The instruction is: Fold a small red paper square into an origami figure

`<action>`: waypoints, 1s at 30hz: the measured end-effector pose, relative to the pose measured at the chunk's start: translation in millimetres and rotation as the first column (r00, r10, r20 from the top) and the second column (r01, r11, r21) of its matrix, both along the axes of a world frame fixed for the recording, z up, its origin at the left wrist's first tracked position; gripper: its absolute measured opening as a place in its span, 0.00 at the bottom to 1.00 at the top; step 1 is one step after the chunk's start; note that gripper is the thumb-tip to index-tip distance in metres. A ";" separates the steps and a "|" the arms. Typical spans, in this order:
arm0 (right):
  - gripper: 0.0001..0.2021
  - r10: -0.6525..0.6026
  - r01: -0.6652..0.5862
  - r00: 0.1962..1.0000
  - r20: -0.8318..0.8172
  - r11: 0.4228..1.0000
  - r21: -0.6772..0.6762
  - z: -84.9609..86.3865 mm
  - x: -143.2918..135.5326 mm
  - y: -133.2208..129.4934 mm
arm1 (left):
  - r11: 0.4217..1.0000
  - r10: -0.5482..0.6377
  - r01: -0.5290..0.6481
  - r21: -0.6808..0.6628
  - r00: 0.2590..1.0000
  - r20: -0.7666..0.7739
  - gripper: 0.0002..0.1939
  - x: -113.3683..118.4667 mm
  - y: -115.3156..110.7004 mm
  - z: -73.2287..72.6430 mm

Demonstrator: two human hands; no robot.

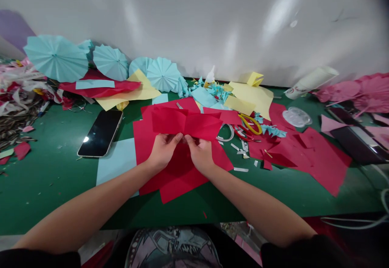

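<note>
Both hands hold one folded red paper strip [200,125] up over the desk, a crease standing near its middle. My left hand [162,150] pinches its lower edge just left of the crease, thumb on the near side. On the right of the crease, my right hand [200,152] grips the same edge in the same way, the two thumb tips almost touching. The fingers behind the strip are partly hidden. Beneath the hands lie overlapping red sheets [179,179], with a light blue sheet [117,160] under their left side.
A phone [101,133] lies at the left. Blue paper fans [164,74] lean along the wall. Yellow-handled scissors [251,124], paper scraps [242,151] and a clear round lid [297,116] are on the right, near more red paper [328,158] and a black case [360,144].
</note>
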State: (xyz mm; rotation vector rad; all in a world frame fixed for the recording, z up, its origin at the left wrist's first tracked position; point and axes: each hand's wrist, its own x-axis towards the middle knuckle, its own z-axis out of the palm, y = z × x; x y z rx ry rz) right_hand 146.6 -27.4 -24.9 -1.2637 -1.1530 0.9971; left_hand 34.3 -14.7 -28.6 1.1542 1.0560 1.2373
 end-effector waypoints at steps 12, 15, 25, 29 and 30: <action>0.09 0.006 -0.013 0.990 0.143 0.999 0.052 -2.3 1.6 -0.9 | 0.997 0.038 -0.023 0.080 0.981 -0.191 0.11 -6.0 0.2 11.1; 0.09 0.016 -0.026 0.987 0.158 0.998 0.065 -4.0 2.2 -1.1 | 0.996 0.032 -0.014 0.083 0.976 -0.217 0.11 -6.6 0.9 11.0; 0.09 0.001 -0.020 0.987 0.163 0.993 0.114 -11.1 3.3 -2.0 | 0.991 -0.054 0.083 0.101 0.964 -0.260 0.19 -6.9 -1.6 12.3; 0.13 0.023 -0.028 0.987 0.157 0.999 0.028 -12.1 3.8 -0.2 | 0.992 -0.020 0.055 0.110 0.955 -0.295 0.19 -7.8 -2.0 9.1; 0.13 0.025 -0.029 0.987 0.157 0.999 0.023 -12.3 3.9 -0.1 | 0.992 -0.012 0.049 0.116 0.952 -0.304 0.18 -8.1 -1.7 8.3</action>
